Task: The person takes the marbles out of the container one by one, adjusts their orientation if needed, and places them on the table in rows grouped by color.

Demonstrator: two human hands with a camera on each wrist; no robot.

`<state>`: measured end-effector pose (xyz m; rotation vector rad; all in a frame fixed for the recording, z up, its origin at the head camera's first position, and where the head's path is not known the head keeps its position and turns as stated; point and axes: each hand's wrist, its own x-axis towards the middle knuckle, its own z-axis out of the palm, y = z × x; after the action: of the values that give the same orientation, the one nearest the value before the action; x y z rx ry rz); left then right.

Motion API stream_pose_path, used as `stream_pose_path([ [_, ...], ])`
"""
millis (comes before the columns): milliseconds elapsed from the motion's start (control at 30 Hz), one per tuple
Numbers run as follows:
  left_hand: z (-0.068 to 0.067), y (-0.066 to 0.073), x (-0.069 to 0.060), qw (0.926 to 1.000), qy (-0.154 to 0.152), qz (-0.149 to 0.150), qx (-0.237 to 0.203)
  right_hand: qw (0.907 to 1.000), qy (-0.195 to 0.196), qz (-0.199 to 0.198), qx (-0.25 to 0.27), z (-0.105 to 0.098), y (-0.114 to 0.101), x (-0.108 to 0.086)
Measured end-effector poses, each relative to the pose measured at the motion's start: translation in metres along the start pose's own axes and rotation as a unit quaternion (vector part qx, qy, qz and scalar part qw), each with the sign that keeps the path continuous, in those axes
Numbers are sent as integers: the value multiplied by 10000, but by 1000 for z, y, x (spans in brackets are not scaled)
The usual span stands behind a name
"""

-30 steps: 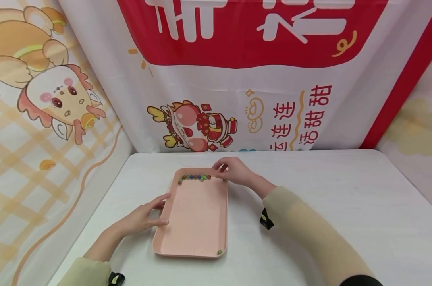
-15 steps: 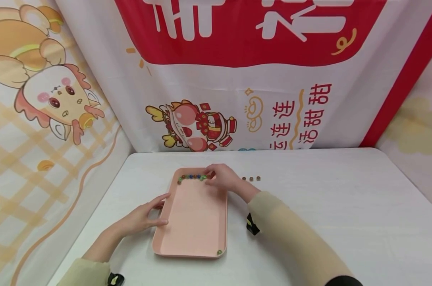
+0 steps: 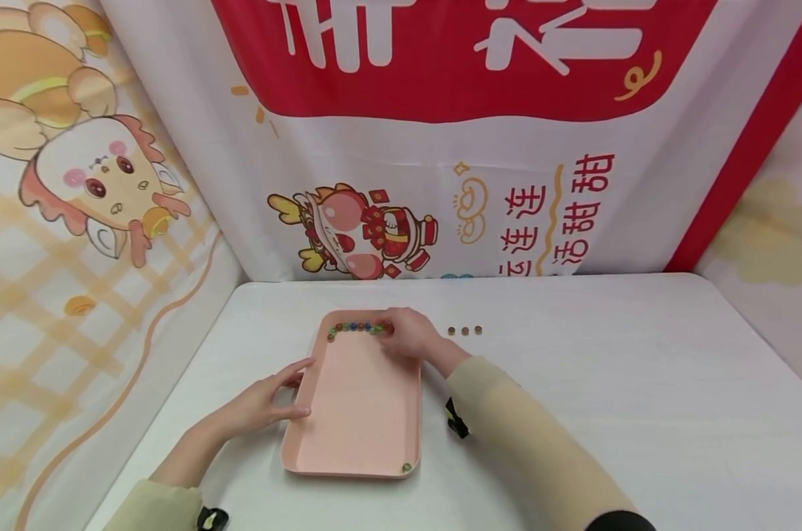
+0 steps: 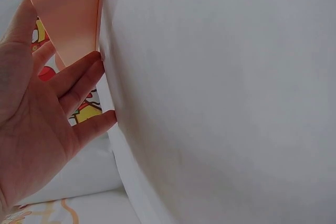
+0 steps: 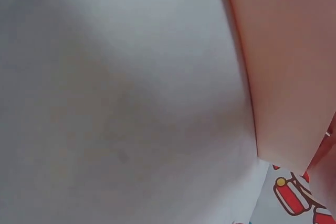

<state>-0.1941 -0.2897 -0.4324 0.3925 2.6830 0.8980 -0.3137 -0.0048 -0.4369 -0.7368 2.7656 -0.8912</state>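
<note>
A pink tray (image 3: 354,413) lies on the white table. Along its far edge runs a row of small coloured marbles (image 3: 353,327), with more at the far left corner. One green marble (image 3: 407,467) sits alone in the near right corner. My left hand (image 3: 263,404) rests against the tray's left side, thumb on the rim and fingers spread, as the left wrist view also shows. My right hand (image 3: 408,332) reaches over the far right part of the tray, thumb and fingertips bent around a marble at the row's right end; the fingertips partly hide it.
Three small brown marbles (image 3: 465,331) stand spaced out on the white table (image 3: 573,413), right of the tray. A printed cloth (image 3: 401,169) hangs behind the table, and a patterned one (image 3: 96,295) at the left.
My right hand has moved left from the tray's far right corner to the end of the marble row, uncovering the three brown marbles on the table. The left hand stays put.
</note>
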Motion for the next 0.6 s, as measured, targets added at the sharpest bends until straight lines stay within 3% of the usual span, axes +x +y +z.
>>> stream_pose_path([
  [133,0,2,0,10000,4,72,44,9996,-20,206,-208,-1,4,1],
  [600,0,-1,1,9998,3,203,86,9973,-29,300,-663,3,6,4],
])
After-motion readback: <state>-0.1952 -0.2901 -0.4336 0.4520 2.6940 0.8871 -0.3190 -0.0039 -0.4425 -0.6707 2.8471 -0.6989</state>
